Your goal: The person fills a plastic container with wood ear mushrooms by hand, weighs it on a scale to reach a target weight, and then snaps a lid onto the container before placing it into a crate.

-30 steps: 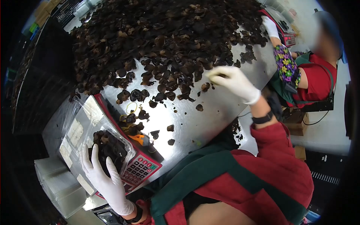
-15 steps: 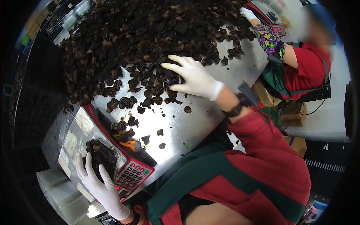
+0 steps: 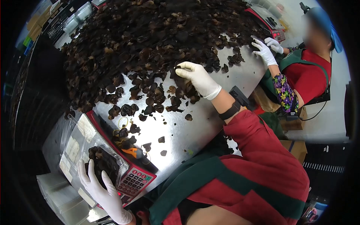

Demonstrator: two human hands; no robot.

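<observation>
In the head view, my white-gloved right hand (image 3: 197, 78) is closed at the near edge of a large heap of wood ear mushrooms (image 3: 150, 41). A dark wood ear mushroom (image 3: 184, 87) shows under its bent fingers and thumb. My left hand (image 3: 99, 191), also gloved, has its fingers spread at a clear plastic tray (image 3: 122, 164) of wood ear mushrooms on a red scale (image 3: 138, 180). Its fingertips rest at the tray's side, touching or close to the dark pieces. Part of the tray is hidden behind those fingers.
An orange-handled tool (image 3: 133, 152) and yellow rubber bands (image 3: 123, 122) lie beside the scale on the metal table (image 3: 168, 137). Clear plastic trays (image 3: 62, 195) are stacked at lower left. A co-worker (image 3: 311, 71) sits at right, gloved hands near another scale (image 3: 268, 24).
My right hand has gone from spread fingers over the heap to closed around a wood ear mushroom. My left hand stays at the tray. The co-worker's hands have come nearer the table's edge.
</observation>
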